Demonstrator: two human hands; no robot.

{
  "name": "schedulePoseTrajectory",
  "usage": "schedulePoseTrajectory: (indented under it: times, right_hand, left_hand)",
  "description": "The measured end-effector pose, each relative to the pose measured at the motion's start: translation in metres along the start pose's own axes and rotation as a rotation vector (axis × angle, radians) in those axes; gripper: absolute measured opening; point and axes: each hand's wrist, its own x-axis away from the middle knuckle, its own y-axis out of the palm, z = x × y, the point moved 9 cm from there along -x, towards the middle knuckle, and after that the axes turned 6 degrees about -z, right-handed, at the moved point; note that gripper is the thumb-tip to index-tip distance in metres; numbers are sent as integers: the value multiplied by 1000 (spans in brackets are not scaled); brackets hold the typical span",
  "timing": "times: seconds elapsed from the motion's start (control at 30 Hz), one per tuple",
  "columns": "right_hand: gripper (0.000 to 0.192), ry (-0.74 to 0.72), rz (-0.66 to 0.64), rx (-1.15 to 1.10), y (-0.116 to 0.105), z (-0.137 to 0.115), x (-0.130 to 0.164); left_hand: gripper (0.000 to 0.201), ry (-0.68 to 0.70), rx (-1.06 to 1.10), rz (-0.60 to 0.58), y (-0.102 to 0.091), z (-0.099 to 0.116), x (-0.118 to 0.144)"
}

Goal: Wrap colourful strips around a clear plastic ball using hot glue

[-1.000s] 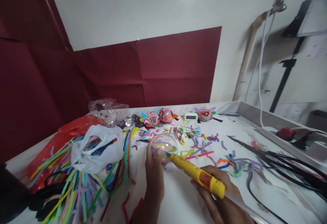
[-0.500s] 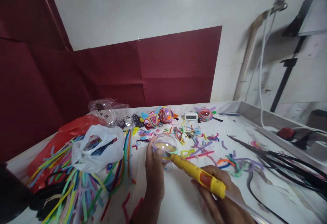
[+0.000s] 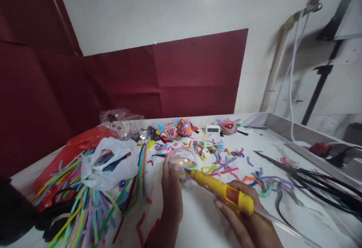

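A clear plastic ball (image 3: 183, 156) with purple and yellow strips on it is held by my left hand (image 3: 171, 180), its fingers closed around the ball's left side. In my right hand (image 3: 249, 214) is a yellow hot glue gun (image 3: 210, 184), its dark nozzle at the near side of the ball. I cannot tell whether the nozzle touches the ball. A translucent glue stick (image 3: 283, 225) runs out of the gun's back end, and a small red light glows on its body.
Pipe cleaners (image 3: 93, 210) and a white plastic bag (image 3: 110, 165) lie left. Black-handled scissors (image 3: 299, 172) lie right, near a power strip (image 3: 336, 161). Finished colourful fish-like crafts (image 3: 185, 127) and a small digital clock (image 3: 212, 129) stand at the back; cut pieces (image 3: 226, 163) are scattered between.
The view has shifted slightly. My hands keep nearly the same pose on the ball and the glue gun, with the right fingers a little changed on the gun.
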Motion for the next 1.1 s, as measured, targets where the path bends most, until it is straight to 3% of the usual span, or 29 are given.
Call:
schedulePoseTrajectory:
  times: [0.13,0.43,0.57,0.8,1.1]
  right_hand:
    - [24,61,-65,-151,6,2,-2]
    - [49,487,-25,-475,8,9,-3]
    - [52,620,-135,-529,14,9,-4]
    - [46,708,-379,-685,28,11,-8]
    - [42,654,-624,-557,28,24,6]
  left_hand:
    - [60,6,-4,-3,0,1,0]
    - [64,-17,-71,12,-2,1,1]
    - [60,-30,-72,33,-6,-3,-2]
    - [56,-15,-54,64,-12,-4,-8]
    - [59,54,-105,95,-24,2,-19]
